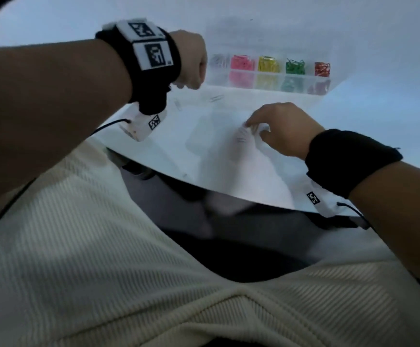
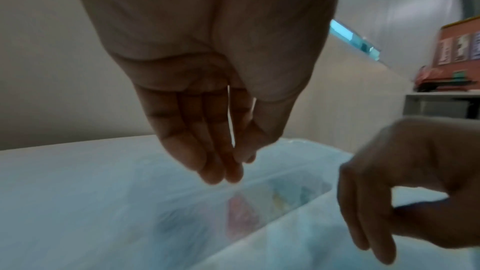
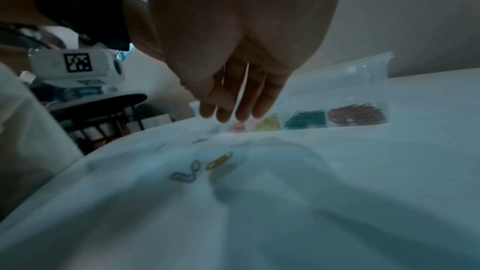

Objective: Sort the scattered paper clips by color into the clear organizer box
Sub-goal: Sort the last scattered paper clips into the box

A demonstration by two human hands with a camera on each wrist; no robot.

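Right hand (image 1: 282, 128) low over the white table (image 1: 366, 96), fingers (image 3: 228, 108) loosely extended and pointing down, holding nothing visible, above a yellow paper clip (image 3: 219, 161) and two grey paper clips (image 3: 187, 172). Left hand (image 1: 191, 60) raised just beside the grey end of the clear organizer box (image 1: 269, 71), fingers (image 2: 215, 151) relaxed, together, empty. Sorted in compartments: grey, pink, yellow, green, red clips.

Organizer box (image 2: 272, 198) motion-blurred in left wrist view; left hand's (image 1: 191, 58) fingers hidden.
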